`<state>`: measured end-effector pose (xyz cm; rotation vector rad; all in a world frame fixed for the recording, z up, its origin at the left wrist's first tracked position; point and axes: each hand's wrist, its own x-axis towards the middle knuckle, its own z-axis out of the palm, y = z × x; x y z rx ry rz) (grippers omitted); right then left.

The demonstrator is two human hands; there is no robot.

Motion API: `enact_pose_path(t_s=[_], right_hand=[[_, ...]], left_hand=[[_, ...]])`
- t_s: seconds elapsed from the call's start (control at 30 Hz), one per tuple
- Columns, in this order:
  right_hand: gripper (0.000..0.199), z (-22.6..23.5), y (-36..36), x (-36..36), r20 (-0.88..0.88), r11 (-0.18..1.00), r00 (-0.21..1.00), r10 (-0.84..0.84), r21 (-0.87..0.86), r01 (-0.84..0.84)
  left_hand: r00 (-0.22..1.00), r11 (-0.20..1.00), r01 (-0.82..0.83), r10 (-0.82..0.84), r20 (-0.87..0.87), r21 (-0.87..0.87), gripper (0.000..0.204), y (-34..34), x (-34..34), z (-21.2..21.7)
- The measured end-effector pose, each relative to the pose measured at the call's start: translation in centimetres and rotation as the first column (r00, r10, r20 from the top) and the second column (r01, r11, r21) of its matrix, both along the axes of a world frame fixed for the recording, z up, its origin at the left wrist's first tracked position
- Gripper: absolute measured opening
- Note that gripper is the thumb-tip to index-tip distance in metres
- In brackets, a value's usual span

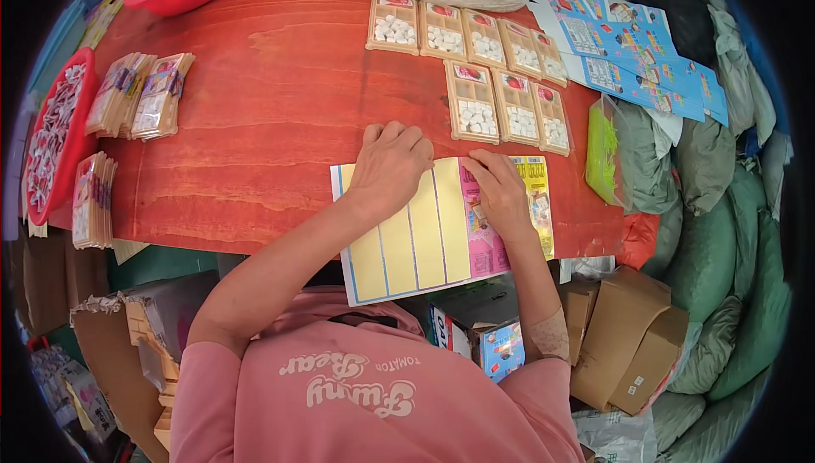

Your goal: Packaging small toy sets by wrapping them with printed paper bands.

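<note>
A printed card sheet with pale yellow panels and blue dividing lines lies at the table's near edge, its lower part sticking out over my lap. Its right end carries pink and yellow printed strips. My left hand rests on the upper middle of the sheet, fingers curled in at its top edge. On the pink strip lies my right hand, with bent fingers close together at the same edge. What the fingertips pinch is partly hidden. Just beyond the hands stand small wooden trays of white pieces, each with a strawberry picture.
Bundles of packed trays stand at the left beside a red basin of small wrapped packets. Blue printed cards overlap at the far right, near a clear tub of green strips. Cardboard boxes and green sacks crowd the right.
</note>
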<state>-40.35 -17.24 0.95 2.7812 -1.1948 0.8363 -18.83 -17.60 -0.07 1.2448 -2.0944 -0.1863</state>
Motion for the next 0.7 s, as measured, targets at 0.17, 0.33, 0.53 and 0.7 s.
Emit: enact_pose_path(t_s=[0.17, 0.33, 0.53, 0.7], right_hand=[[0.042, 0.3, -0.2, 0.6, 0.038, 0.999, 0.999, -0.034, 0.016, 0.033], [0.042, 0.4, -0.2, 0.5, -0.064, 1.000, 0.998, 0.007, -0.015, -0.008], [0.039, 0.3, -0.4, -0.5, -0.041, 0.998, 0.999, 0.020, -0.062, -0.022], [0.015, 0.4, 3.3, -6.4, 0.566, 0.774, 0.666, -0.487, 0.633, 0.028]], left_hand=[[1.000, 1.000, 0.000, 0.001, 0.023, -0.015, 0.008, 0.3, 0.0, -0.1], [1.000, 0.999, 0.012, -0.011, 0.014, -0.048, 0.009, 0.2, 0.0, -0.3], [1.000, 0.999, 0.011, -0.011, -0.010, -0.040, 0.009, -0.4, -0.2, -0.1], [0.999, 0.997, 0.009, -0.006, 0.043, -0.082, 0.005, 0.0, 0.2, -0.2]])
